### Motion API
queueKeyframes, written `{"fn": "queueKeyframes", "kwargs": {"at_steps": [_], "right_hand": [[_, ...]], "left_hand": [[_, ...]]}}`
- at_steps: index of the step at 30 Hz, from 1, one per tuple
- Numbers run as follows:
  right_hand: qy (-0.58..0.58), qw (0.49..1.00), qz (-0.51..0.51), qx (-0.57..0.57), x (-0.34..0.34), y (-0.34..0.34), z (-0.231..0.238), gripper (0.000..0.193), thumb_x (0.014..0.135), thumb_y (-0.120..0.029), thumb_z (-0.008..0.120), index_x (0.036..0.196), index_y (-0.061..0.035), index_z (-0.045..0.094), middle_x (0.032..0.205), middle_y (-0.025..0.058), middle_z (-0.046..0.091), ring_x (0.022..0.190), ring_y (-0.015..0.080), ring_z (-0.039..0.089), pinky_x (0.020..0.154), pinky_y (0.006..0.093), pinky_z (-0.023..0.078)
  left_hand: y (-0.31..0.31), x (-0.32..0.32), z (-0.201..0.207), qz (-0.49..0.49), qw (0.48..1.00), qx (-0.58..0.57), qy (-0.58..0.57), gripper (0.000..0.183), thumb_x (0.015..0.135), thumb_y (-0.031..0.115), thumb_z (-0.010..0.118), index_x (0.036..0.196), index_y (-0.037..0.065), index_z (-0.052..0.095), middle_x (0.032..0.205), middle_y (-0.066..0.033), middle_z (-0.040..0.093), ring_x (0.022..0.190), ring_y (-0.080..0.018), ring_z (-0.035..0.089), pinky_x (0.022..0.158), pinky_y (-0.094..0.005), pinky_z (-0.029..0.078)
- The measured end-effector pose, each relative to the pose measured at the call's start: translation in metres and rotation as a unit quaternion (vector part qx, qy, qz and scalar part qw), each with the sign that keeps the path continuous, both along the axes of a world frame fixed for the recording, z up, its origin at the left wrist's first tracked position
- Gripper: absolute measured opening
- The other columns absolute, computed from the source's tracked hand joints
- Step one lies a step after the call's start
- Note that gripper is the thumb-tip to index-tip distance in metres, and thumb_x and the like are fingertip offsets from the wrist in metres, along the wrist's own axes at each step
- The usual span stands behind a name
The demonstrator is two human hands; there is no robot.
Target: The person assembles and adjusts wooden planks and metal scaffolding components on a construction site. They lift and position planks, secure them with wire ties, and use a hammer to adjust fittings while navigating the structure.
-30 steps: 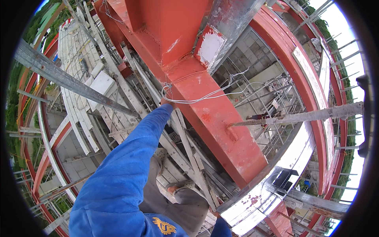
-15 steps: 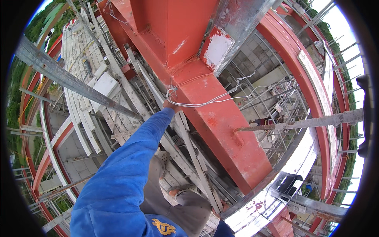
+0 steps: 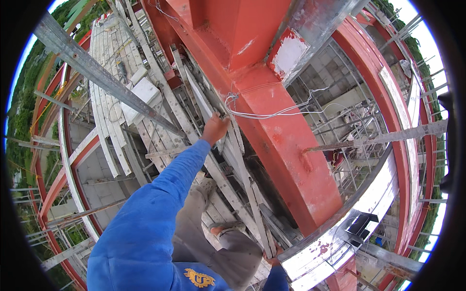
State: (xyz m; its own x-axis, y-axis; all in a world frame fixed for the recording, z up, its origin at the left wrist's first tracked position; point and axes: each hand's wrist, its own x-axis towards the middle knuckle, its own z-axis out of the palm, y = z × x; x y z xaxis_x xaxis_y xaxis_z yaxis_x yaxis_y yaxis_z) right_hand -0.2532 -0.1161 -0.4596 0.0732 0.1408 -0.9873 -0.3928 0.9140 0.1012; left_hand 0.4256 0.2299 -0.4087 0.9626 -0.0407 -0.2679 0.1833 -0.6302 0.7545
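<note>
My left hand (image 3: 216,128) is closed just left of the big red steel beam (image 3: 286,140), close to the loop of pale wire (image 3: 257,116) tied around it. Whatever its fingers hold is too small to make out. A long, narrow whitish strip (image 3: 248,189) slants down along the beam's near side. At the strip's lower end my right hand (image 3: 273,253) is closed around it, partly hidden at the edge of a shiny metal sheet (image 3: 310,264).
My feet stand on perforated planks (image 3: 221,179) high above the ground. A grey pole (image 3: 107,77) crosses at left, past a white block (image 3: 141,103). A rough rod (image 3: 378,138) juts out at right. A black box-like object (image 3: 361,225) lies on the metal sheet. Scaffolding drops away below.
My left hand has come away from the beam's edge by the wire loop and now shows as a closed fist. My right hand shows more. The whole view has shifted slightly.
</note>
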Motion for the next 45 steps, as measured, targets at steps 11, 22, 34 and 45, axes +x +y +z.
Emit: {"fn": "queueKeyframes", "kwargs": {"at_steps": [11, 22, 34, 45], "right_hand": [[0.057, 0.994, 0.085, -0.045, 0.02, 0.003, 0.028, 0.057, 0.106, -0.059, 0.052, 0.118, -0.0061, 0.071, 0.09, 0.0211, 0.07, 0.076, 0.0372, 0.068, 0.058, 0.043, 0.055], [0.046, 0.994, 0.064, -0.077, 0.021, 0.022, 0.045, 0.052, 0.106, -0.051, 0.051, 0.125, -0.0073, 0.07, 0.094, 0.022, 0.07, 0.078, 0.0376, 0.066, 0.058, 0.0408, 0.053], [-0.036, 0.998, 0.049, -0.004, 0.025, -0.004, 0.044, 0.054, 0.111, -0.044, 0.036, 0.136, -0.0049, 0.064, 0.101, 0.0372, 0.071, 0.073, 0.0385, 0.067, 0.061, 0.0427, 0.05], [-0.079, 0.993, 0.004, -0.084, 0.033, -0.013, 0.026, 0.064, 0.11, -0.052, 0.039, 0.16, -0.0123, 0.046, 0.134, 0.0518, 0.054, 0.09, 0.0485, 0.072, 0.061, 0.0443, 0.06]], "left_hand": [[-0.081, -0.255, -0.194, 0.146, 0.784, -0.304, 0.521, 0.094, 0.106, 0.075, 0.032, 0.169, 0.005, 0.024, 0.169, -0.0255, 0.028, 0.155, -0.0484, 0.028, 0.123, -0.0666, 0.027], [-0.165, -0.351, -0.308, 0.289, 0.672, -0.445, 0.515, 0.096, 0.101, 0.084, 0.033, 0.166, 0.012, 0.039, 0.167, -0.0168, 0.043, 0.15, -0.0426, 0.04, 0.12, -0.0662, 0.029], [-0.205, -0.366, -0.349, 0.428, 0.572, -0.589, 0.378, 0.057, 0.111, 0.05, 0.036, 0.129, 0.005, 0.065, 0.118, -0.0137, 0.074, 0.109, -0.029, 0.073, 0.101, -0.0423, 0.058], [-0.209, -0.36, -0.365, 0.392, 0.557, -0.608, 0.408, 0.049, 0.11, 0.047, 0.042, 0.141, 0.01, 0.054, 0.137, -0.0118, 0.064, 0.12, -0.0264, 0.067, 0.102, -0.044, 0.059]]}}
